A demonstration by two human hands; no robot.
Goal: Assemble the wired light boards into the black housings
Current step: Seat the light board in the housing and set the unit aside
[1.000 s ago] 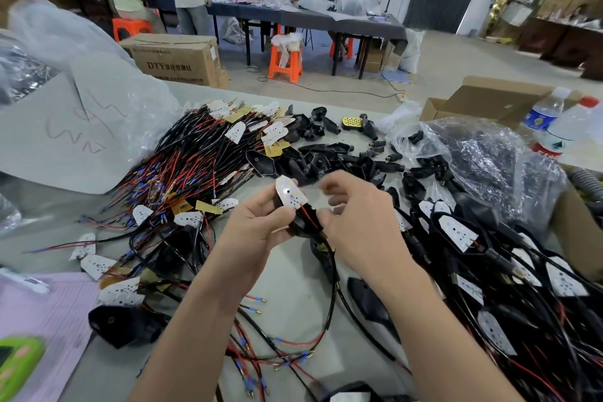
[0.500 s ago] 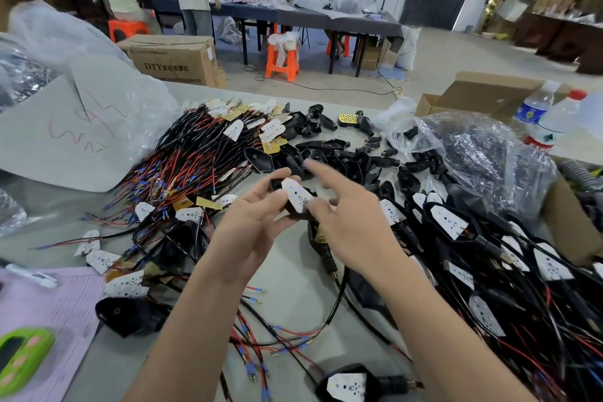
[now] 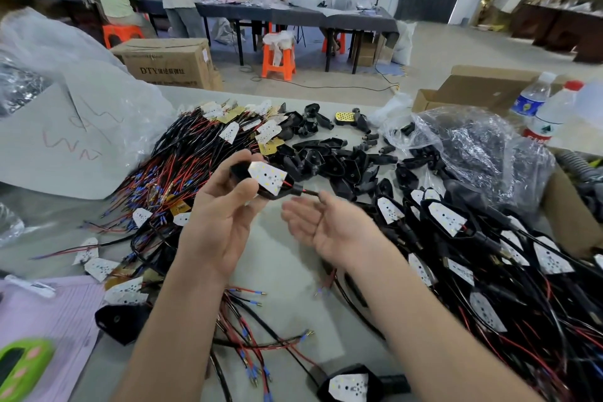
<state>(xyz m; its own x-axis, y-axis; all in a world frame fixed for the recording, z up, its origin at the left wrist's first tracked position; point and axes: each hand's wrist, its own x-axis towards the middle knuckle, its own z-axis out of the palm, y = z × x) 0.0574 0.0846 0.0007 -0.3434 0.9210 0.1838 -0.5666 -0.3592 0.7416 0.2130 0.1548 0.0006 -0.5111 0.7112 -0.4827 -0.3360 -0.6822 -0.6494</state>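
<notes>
Bare table strip [image 3: 280, 271] runs between wire heap [image 3: 182, 160] and assembled pile [image 3: 489, 274]; loose housings [image 3: 329, 160] block beyond.

The pale counter [image 3: 280, 271] carries a heap of wired boards [image 3: 182, 166] at the left and loose black housings [image 3: 326, 157] behind the middle. At the right lie many assembled lights [image 3: 473, 254] and a clear bag [image 3: 473, 153]. A pink paper [image 3: 49, 310] and a green device [image 3: 19, 365] lie at the near left corner.
</notes>
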